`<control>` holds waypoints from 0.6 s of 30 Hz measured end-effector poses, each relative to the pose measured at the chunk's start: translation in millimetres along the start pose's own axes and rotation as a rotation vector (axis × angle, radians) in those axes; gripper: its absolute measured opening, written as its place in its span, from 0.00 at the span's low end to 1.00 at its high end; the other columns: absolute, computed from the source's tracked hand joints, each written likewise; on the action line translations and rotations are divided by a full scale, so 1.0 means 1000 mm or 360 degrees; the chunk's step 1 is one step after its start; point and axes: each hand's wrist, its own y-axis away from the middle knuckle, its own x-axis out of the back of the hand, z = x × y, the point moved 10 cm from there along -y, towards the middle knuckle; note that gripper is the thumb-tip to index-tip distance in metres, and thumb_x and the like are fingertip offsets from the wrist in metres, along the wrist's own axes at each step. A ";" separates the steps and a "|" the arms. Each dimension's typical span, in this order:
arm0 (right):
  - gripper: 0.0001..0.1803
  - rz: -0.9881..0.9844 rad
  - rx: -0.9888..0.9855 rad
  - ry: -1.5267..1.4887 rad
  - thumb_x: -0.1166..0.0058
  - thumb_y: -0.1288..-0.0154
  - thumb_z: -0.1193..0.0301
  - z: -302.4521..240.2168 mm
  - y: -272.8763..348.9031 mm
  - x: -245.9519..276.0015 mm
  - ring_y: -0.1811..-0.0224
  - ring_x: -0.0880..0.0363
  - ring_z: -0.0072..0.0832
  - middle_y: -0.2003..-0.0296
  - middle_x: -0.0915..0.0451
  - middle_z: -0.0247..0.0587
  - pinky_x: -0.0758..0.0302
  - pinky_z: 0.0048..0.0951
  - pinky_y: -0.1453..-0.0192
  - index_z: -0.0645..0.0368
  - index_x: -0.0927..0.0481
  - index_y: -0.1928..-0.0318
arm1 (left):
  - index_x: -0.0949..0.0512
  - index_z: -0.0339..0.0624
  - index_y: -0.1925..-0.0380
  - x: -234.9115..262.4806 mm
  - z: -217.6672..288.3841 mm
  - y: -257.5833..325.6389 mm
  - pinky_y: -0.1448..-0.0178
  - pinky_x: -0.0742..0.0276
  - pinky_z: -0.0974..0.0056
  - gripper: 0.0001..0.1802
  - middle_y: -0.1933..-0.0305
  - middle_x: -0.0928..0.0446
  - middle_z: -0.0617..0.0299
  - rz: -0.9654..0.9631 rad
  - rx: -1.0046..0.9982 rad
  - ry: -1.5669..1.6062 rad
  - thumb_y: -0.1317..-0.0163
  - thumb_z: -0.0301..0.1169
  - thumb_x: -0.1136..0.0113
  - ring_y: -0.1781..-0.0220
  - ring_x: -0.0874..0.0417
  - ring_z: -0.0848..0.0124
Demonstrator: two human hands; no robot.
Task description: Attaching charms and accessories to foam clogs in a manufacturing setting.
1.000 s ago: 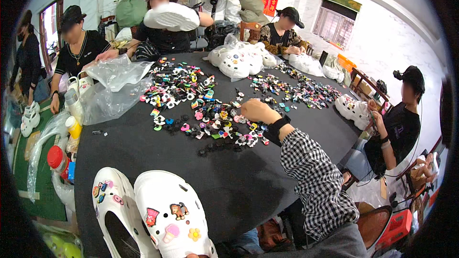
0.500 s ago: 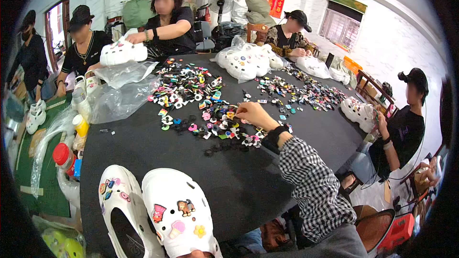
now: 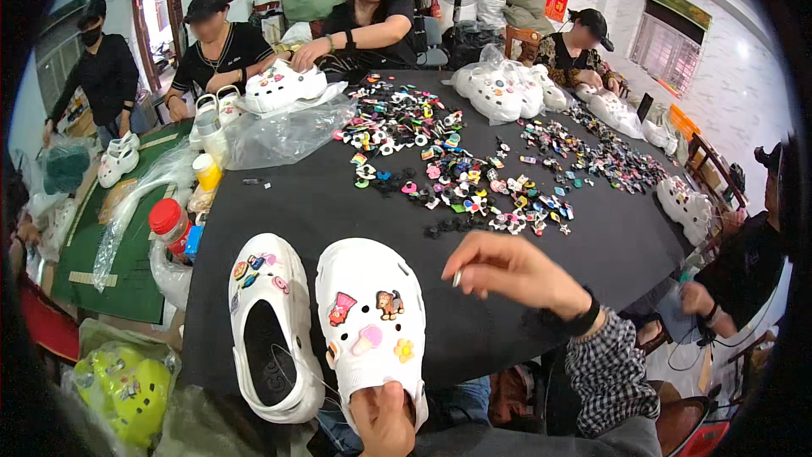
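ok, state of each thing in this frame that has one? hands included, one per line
left hand: gripping the heel end of the right white foam clog
right hand: raised over the table, fingers pinched on a small item
right white foam clog: upright, four charms fitted
left white foam clog: upright, charms at toe
red-capped bottle: capped
clear plastic bag: crumpled, lying open

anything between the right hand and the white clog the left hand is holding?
Nothing visible. The right hand hovers just right of the white clog, pinching something small I can't identify; only bare black table lies between them. The left hand grips the clog's heel end. The second clog sits on its far side.
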 end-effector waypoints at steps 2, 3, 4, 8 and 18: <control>0.09 0.0001 0.0099 0.0136 0.46 0.33 0.75 -0.016 0.008 -0.023 0.65 0.26 0.17 0.63 0.23 0.34 0.28 0.21 0.63 0.61 0.20 0.53 | 0.38 0.27 0.39 -0.004 0.001 0.000 0.40 0.33 0.59 0.22 0.41 0.31 0.51 -0.0008 -0.0052 0.0070 0.29 0.28 0.53 0.45 0.28 0.62; 0.09 0.0025 0.0189 0.0250 0.46 0.33 0.75 -0.024 0.011 -0.031 0.64 0.25 0.18 0.63 0.22 0.35 0.27 0.22 0.62 0.61 0.20 0.53 | 0.38 0.27 0.39 -0.006 0.001 0.000 0.40 0.33 0.59 0.22 0.41 0.31 0.51 -0.0014 -0.0059 0.0074 0.29 0.28 0.53 0.45 0.28 0.62; 0.10 0.0046 0.0279 0.0364 0.45 0.34 0.75 -0.030 0.013 -0.039 0.63 0.24 0.20 0.63 0.22 0.37 0.26 0.23 0.61 0.61 0.20 0.53 | 0.38 0.27 0.39 -0.009 0.002 0.001 0.40 0.33 0.59 0.22 0.40 0.32 0.50 -0.0032 -0.0069 0.0035 0.29 0.28 0.52 0.43 0.28 0.62; 0.08 0.0346 0.0296 0.0346 0.38 0.40 0.75 -0.030 0.015 -0.042 0.64 0.18 0.27 0.67 0.19 0.39 0.23 0.26 0.60 0.63 0.21 0.61 | 0.36 0.26 0.40 -0.006 -0.002 0.004 0.39 0.33 0.60 0.22 0.40 0.30 0.51 -0.0051 -0.0132 -0.0350 0.29 0.28 0.52 0.42 0.27 0.63; 0.07 0.0235 0.0468 0.0751 0.37 0.42 0.75 -0.043 0.010 -0.053 0.66 0.19 0.28 0.65 0.19 0.39 0.24 0.27 0.65 0.60 0.19 0.62 | 0.34 0.26 0.41 -0.009 0.004 0.003 0.41 0.32 0.62 0.22 0.43 0.27 0.53 -0.0088 0.0049 -0.0233 0.31 0.28 0.49 0.45 0.25 0.65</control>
